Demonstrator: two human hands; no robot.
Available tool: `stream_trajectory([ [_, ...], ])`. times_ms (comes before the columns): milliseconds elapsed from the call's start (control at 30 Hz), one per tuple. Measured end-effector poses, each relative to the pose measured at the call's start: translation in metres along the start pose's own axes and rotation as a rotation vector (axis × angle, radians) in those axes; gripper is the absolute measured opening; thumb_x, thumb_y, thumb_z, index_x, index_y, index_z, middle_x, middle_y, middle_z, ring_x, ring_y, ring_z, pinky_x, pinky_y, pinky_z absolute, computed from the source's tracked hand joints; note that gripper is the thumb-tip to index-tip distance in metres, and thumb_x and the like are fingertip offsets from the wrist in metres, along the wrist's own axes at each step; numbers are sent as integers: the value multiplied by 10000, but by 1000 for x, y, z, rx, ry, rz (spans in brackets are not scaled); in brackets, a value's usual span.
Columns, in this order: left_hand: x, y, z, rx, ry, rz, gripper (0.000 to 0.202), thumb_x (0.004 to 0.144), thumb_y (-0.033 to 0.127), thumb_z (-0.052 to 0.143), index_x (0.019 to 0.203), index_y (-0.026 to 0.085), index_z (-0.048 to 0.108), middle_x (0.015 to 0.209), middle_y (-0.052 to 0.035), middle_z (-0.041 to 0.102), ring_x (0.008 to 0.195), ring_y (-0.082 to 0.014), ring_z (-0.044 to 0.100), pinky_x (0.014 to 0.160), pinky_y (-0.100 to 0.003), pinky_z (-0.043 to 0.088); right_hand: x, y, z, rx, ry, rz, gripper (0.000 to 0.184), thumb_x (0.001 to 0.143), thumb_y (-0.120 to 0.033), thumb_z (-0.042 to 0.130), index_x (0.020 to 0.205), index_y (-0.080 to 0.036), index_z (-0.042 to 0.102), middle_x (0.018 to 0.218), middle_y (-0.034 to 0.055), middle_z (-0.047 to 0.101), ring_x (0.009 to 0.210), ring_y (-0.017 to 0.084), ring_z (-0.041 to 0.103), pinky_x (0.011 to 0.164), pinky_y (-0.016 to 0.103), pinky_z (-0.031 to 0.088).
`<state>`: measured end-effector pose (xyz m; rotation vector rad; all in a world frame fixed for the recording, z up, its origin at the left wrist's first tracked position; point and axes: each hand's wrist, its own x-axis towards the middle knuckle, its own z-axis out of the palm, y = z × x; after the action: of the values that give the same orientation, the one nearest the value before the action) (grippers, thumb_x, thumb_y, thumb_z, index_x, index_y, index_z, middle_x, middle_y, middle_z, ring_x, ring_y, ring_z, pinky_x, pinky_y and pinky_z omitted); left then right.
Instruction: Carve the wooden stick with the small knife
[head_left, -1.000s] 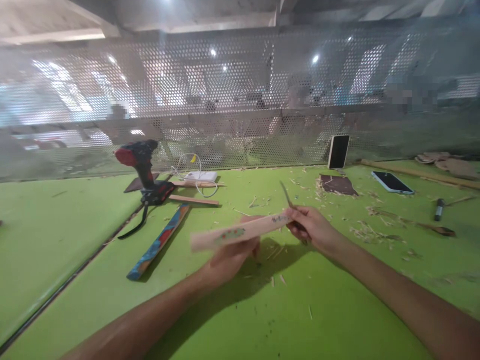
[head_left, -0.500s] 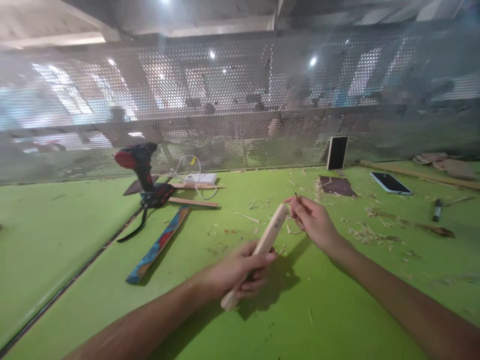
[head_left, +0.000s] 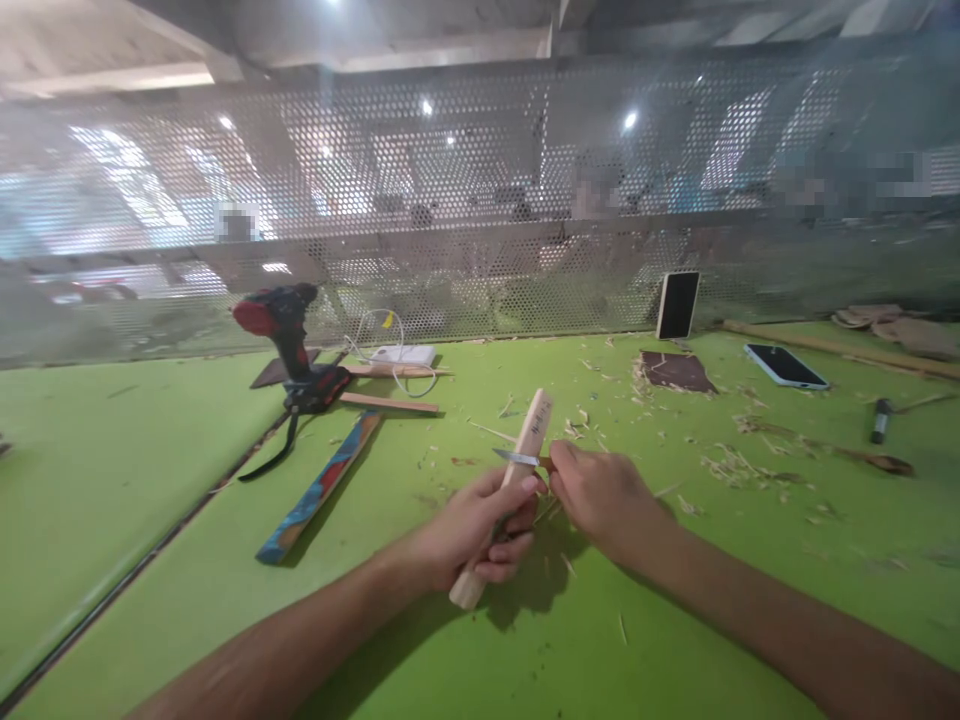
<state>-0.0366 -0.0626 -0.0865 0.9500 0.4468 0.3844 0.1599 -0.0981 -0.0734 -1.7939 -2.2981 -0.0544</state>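
Observation:
My left hand is closed around the lower part of a pale wooden stick, which slants up and away over the green table. Handwritten marks show near the stick's upper end. In my right hand is a small carving knife, gripped by its brownish handle. Its thin blade lies crosswise over the stick, just above my left thumb. My right fingers hide most of the handle.
A cordless drill stands at the left beside a blue and red painted strip. Two phones, sandpaper, a wooden spoon, a marker and wood shavings are at the right. A perforated screen rises behind.
My right hand has come nearer and turned, bringing the knife blade across the stick. The stick has tipped more upright, with my left hand still around it.

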Motion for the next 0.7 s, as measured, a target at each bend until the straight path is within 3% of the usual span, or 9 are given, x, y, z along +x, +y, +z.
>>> stream_trajectory([
  [267,-1,1,3,141,65,-21,345,972,500,653,952,234,433,663,111,373,421,-25,264,335,-133,249,6,-2,-1,-161,-59,40,331,1031,-109,365,1010,-109,695,709,93,689,493,172,596,410,261,352],
  [400,-1,-2,2,231,126,-13,316,983,489,625,1024,223,459,677,107,383,427,-35,295,339,-156,265,13,8,-5,-109,-148,180,420,1048,-94,281,1081,-75,699,720,122,697,494,182,611,422,272,421],
  [533,0,-7,1,235,130,-19,311,992,473,611,1097,216,471,686,105,391,432,-35,293,337,-157,239,19,26,-14,-78,-86,307,434,1054,-104,268,1056,-84,702,720,132,696,514,204,630,438,298,451],
  [700,1,-6,3,286,121,-7,316,990,496,605,1027,216,463,663,109,401,426,-32,285,342,-156,273,11,10,-8,-34,-80,167,389,1046,-114,305,1016,-146,692,682,82,687,457,167,594,394,254,401],
])
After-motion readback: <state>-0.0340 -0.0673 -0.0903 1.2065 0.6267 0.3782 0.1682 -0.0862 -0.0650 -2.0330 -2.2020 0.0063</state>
